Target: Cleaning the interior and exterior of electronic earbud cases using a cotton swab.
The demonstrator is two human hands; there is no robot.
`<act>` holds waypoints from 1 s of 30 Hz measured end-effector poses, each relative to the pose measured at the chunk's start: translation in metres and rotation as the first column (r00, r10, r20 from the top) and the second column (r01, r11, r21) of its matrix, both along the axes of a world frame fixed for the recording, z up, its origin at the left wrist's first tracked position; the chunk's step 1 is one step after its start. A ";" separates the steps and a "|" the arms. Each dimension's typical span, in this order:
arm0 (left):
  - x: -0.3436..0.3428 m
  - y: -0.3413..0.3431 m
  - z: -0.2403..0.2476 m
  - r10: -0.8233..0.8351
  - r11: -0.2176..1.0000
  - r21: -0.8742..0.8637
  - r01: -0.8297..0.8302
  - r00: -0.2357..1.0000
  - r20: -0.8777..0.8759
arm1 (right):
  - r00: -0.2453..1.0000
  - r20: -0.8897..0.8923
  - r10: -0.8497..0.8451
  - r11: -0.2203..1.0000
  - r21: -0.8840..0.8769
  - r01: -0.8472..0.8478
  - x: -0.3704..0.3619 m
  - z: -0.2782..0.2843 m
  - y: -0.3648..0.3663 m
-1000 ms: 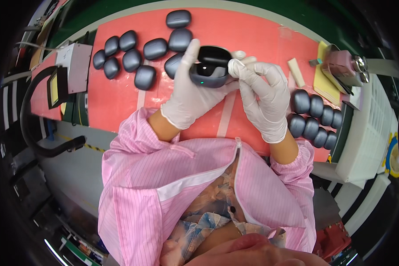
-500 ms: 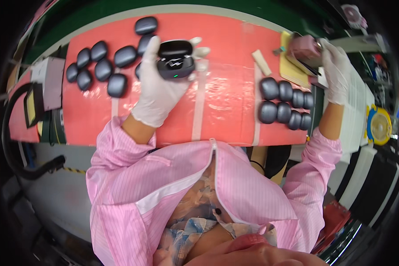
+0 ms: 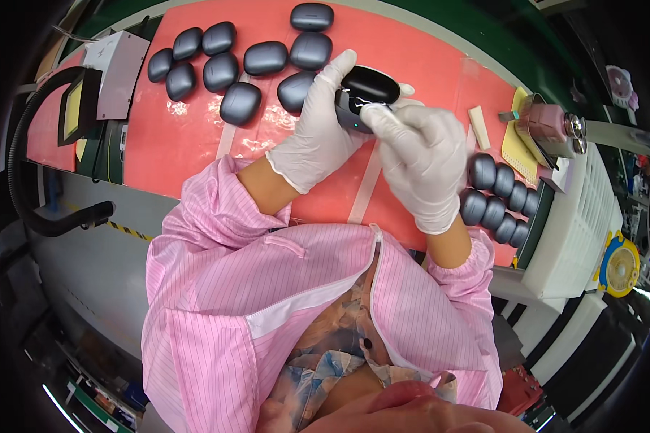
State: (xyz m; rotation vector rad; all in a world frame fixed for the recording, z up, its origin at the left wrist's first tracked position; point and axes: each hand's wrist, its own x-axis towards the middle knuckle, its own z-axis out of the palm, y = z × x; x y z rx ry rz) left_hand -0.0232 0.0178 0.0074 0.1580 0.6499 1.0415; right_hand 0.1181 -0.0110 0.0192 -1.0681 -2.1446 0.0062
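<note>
In my white-gloved left hand point(image 3: 321, 133) is a dark earbud charging case point(image 3: 349, 108), its lid raised and a small green light glowing on its front. My right hand point(image 3: 425, 159), gloved too, is over the case with its fingers bent together at the opening. Whatever is between those fingertips is hidden, and the fingers cover much of the case's inside. Left of my left hand lie several closed grey-blue charging cases point(image 3: 266, 58), spread loosely. One closed case point(image 3: 295, 92) lies right beside that hand.
More closed cases point(image 3: 494, 214) sit in two rows right of my right hand. Beyond them are a yellow notepad point(image 3: 514, 153), a pinkish bottle point(image 3: 545, 123) and a cream strip point(image 3: 478, 128). A black flexible hose point(image 3: 14, 159) curves along the left; a pink mat point(image 3: 148, 155) covers the table.
My right hand has left the bottle at the far right and come to the open case. My left hand still holds the case. The whole view has turned somewhat.
</note>
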 end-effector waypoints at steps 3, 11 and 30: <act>-0.004 0.003 -0.003 -0.041 0.996 0.081 0.045 0.998 -0.056 | 0.999 -0.018 -0.034 0.999 0.023 0.035 0.003 -0.013 0.002; -0.010 0.002 0.002 -0.088 0.990 0.113 0.085 0.996 0.022 | 0.924 -0.364 -0.118 0.986 -0.154 0.066 0.019 -0.021 0.003; -0.003 -0.002 -0.003 -0.077 0.989 0.121 0.081 0.996 -0.040 | 0.945 -0.326 -0.026 0.991 -0.136 -0.020 0.013 -0.025 0.006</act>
